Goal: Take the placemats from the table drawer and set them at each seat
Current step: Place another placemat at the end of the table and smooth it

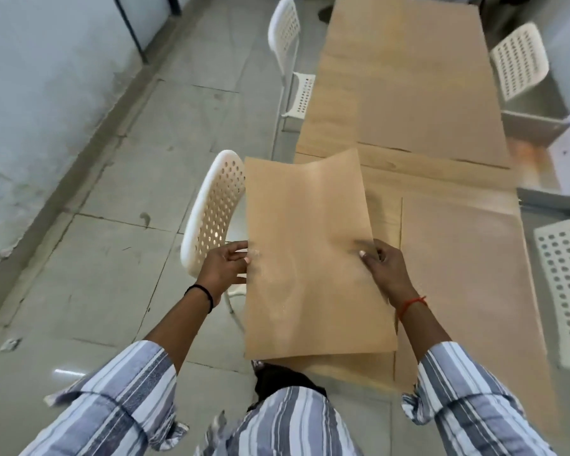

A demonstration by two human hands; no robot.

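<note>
I hold a tan, thin, slightly curled placemat (310,251) in the air over the near left corner of the long wooden table (385,179). My left hand (226,264) grips its left edge and my right hand (384,264) grips its right edge. Two more tan placemats lie flat on the table: one at the near right seat (468,274) and one at the far right seat (425,103). The table drawer (537,149) stands pulled out on the table's right side.
Four white perforated chairs stand around the table: near left (211,212), far left (287,44), far right (520,60) and near right (566,291). Grey tiled floor (112,209) stretches to the left up to a pale wall (30,93).
</note>
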